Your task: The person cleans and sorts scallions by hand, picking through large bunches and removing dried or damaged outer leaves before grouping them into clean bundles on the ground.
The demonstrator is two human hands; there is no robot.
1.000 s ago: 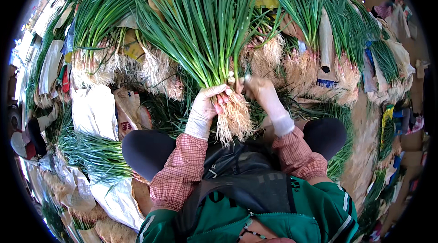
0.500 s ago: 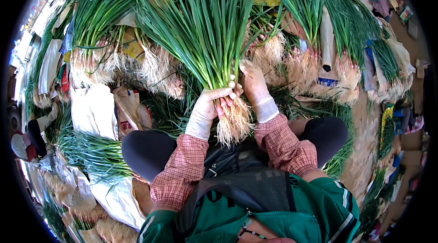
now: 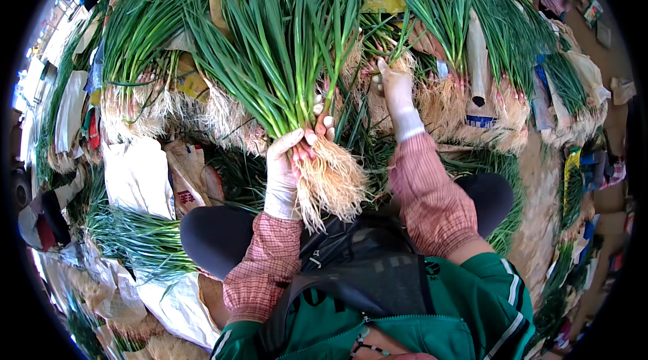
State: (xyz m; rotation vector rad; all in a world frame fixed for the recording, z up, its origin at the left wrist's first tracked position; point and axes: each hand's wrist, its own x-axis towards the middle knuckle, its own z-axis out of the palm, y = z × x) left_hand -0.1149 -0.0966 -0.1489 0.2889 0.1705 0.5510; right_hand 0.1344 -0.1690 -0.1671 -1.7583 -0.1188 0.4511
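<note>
Hands (image 3: 397,86) farther apart, left around greens (image 3: 287,56), sack (image 3: 138,177) nearby

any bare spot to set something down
A bare strip of ground runs between the greens by the right knee and the bundles at far right. Ahead is crowded: the left hand holds a bunch, and the right hand is near more roots.
</note>
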